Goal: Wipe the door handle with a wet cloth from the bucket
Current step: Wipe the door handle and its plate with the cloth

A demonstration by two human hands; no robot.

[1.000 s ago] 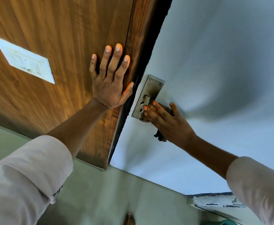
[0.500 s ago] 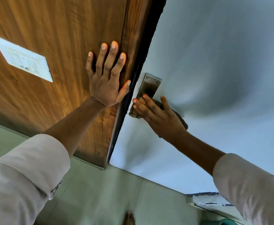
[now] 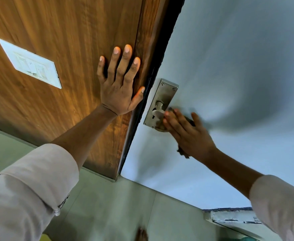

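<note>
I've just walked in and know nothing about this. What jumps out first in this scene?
The left hand is spread flat on the brown wooden panel, left of centre. Just right of it, the right hand presses a dark cloth against the metal door handle on the pale blue door. A white switch plate sits on the wood at far left.

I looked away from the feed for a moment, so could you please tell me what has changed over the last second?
The right hand, pressing the dark cloth, slid up over the handle plate half a second ago, covering its lower half, then back down and right, so the lever stub shows again. The left hand stayed flat on the wooden panel; the cloth was never released.
</note>
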